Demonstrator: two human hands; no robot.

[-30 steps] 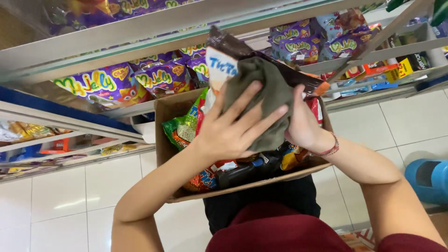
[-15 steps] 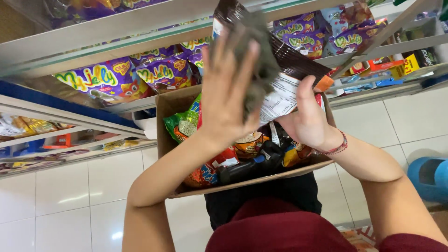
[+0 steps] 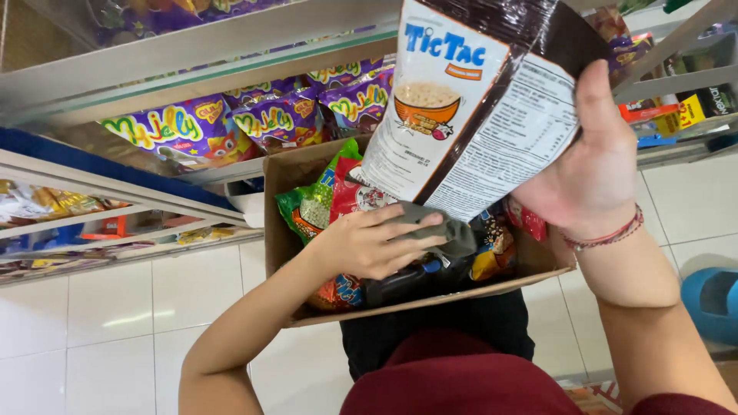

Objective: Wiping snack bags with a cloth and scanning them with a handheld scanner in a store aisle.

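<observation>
My right hand grips a large brown and white snack bag, held up high and close to the camera with its back panel facing me. My left hand rests low over an open cardboard box on my lap, its fingers closed on a grey-green cloth. The box is full of snack packets: a green one, a red one, dark and orange ones below the cloth.
Metal shelves in front of me carry several purple jelly bags and other packets. A lower shelf juts out at left. White floor tiles lie below. A blue object sits at the right edge.
My right hand has lifted the brown bag up and toward the camera. My left hand has come off the bag and dropped with the cloth onto the packets in the box.
</observation>
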